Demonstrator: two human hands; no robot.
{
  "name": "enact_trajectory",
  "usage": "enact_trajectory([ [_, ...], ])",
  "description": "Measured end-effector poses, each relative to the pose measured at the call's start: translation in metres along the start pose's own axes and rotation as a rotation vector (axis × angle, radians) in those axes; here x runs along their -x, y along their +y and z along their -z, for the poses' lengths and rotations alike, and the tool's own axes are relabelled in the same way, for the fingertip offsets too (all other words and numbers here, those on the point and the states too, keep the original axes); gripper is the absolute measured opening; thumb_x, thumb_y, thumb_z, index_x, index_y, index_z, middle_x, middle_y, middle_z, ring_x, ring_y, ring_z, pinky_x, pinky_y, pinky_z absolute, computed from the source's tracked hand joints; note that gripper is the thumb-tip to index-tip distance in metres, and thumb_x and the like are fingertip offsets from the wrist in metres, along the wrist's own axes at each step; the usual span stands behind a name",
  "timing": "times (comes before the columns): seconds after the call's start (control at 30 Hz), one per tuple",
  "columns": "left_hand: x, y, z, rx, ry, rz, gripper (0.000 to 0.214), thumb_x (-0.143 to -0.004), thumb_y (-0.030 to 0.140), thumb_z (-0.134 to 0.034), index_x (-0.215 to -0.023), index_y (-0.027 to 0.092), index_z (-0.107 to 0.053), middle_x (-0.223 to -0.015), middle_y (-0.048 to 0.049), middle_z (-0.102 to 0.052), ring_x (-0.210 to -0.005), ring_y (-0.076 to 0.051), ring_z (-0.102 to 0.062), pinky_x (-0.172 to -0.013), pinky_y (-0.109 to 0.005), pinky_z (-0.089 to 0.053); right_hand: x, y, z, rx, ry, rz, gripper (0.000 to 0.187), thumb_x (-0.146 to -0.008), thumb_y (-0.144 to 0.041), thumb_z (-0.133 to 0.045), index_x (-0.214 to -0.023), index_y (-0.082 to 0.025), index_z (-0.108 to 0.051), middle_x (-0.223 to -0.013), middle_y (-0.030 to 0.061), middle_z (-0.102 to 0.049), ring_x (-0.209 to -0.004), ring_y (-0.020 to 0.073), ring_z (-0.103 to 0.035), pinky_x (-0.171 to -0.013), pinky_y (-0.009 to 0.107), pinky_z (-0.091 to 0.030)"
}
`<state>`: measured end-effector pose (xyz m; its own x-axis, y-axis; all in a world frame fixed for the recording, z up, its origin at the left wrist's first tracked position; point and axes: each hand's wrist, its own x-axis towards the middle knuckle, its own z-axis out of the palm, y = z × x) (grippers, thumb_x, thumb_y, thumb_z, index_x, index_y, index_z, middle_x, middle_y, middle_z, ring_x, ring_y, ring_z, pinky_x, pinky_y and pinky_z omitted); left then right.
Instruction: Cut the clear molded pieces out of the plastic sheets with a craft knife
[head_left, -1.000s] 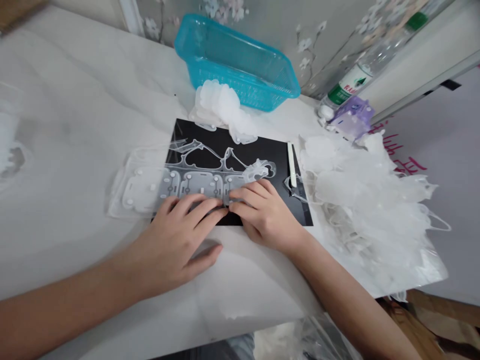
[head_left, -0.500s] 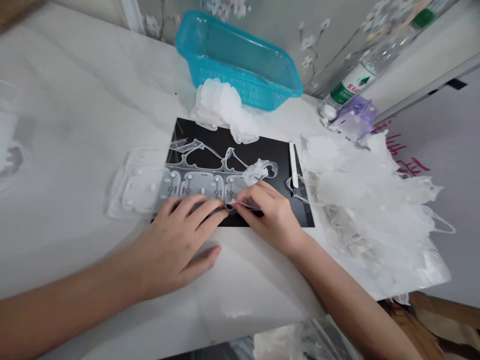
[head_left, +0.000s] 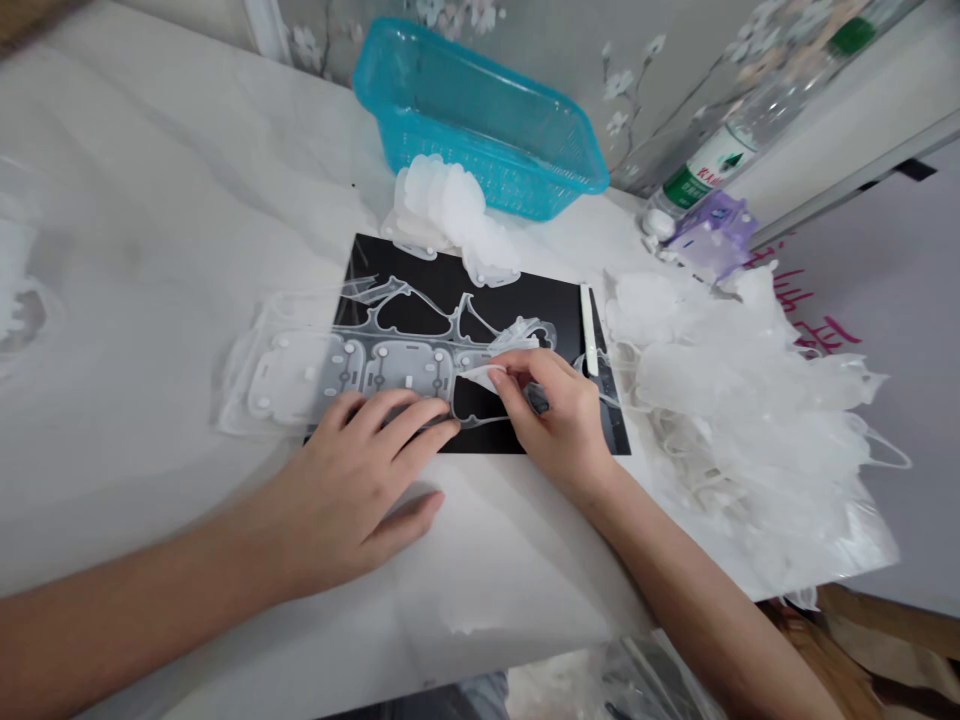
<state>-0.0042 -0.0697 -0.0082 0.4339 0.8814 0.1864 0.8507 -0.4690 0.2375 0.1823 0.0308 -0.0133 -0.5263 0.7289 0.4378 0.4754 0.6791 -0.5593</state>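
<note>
A translucent silicone sheet (head_left: 409,368) with rounded, tab-studded pads lies partly on a black mat (head_left: 555,415) and partly on the white table. My left hand (head_left: 367,480) rests flat with spread fingers, its fingertips on the sheet's near edge. Between thumb and forefinger, my right hand (head_left: 555,410) pinches a translucent silicone pad (head_left: 484,376), peeled up and folded back at the right end of the sheet. Under it the black mat shows through an opening framed by a thin rim. Strips of thin cut-away frame curl along the sheet's far side.
Several loose pads (head_left: 442,205) are piled at the mat's far edge, before a blue plastic basket (head_left: 480,110). A white-handled tool (head_left: 587,330) lies on the mat's right side. Further right are a heap of translucent scraps (head_left: 750,400), a purple packet (head_left: 716,235) and a bottle (head_left: 712,160).
My right hand has moved up and away from the near edge, lifting the pad out of its rim and folding it back. My left hand has stayed in place.
</note>
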Motion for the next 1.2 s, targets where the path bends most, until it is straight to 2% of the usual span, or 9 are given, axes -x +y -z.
enact_trajectory([
  [0.2,0.0003,0.0000,-0.0001,0.007,-0.016,0.000,0.042,-0.087,0.033,-0.043,-0.123,0.015,-0.052,-0.129,-0.0081,-0.052,-0.112,-0.029,-0.045,-0.085,-0.043,-0.035,0.0008,0.0033,-0.0006,-0.071,0.053,-0.159,0.009,-0.087,-0.024,-0.049,-0.087,-0.020,-0.058,-0.078,0.0013,-0.061,-0.073,0.0129,-0.057,-0.067,0.026,-0.051],
  [0.4,0.0009,-0.0001,0.0009,0.005,-0.010,0.000,0.041,-0.087,0.033,-0.043,-0.122,0.015,-0.053,-0.127,-0.0087,-0.054,-0.110,-0.029,-0.046,-0.084,-0.043,-0.035,0.0000,0.0025,-0.0012,-0.118,0.073,-0.240,0.009,-0.086,-0.027,-0.050,-0.085,-0.020,-0.055,-0.077,0.0008,-0.060,-0.070,0.0116,-0.057,-0.061,0.023,-0.050],
  [0.73,0.0001,0.0006,0.0002,0.013,0.002,0.003,0.041,-0.086,0.033,-0.044,-0.122,0.016,-0.053,-0.126,-0.0086,-0.054,-0.110,-0.029,-0.047,-0.084,-0.042,-0.036,-0.0002,0.0034,-0.0030,-0.120,0.110,-0.290,0.009,-0.086,-0.028,-0.049,-0.085,-0.021,-0.054,-0.075,0.0005,-0.059,-0.065,0.0107,-0.055,-0.051,0.020,-0.043],
  [1.2,0.0005,0.0007,0.0001,0.027,0.003,0.002,0.042,-0.085,0.033,-0.045,-0.123,0.018,-0.052,-0.126,-0.0082,-0.054,-0.110,-0.029,-0.047,-0.084,-0.042,-0.037,-0.0005,0.0036,-0.0037,-0.147,0.131,-0.316,0.010,-0.088,-0.029,-0.047,-0.085,-0.021,-0.051,-0.073,-0.0008,-0.058,-0.060,0.0091,-0.051,-0.048,0.020,-0.039],
])
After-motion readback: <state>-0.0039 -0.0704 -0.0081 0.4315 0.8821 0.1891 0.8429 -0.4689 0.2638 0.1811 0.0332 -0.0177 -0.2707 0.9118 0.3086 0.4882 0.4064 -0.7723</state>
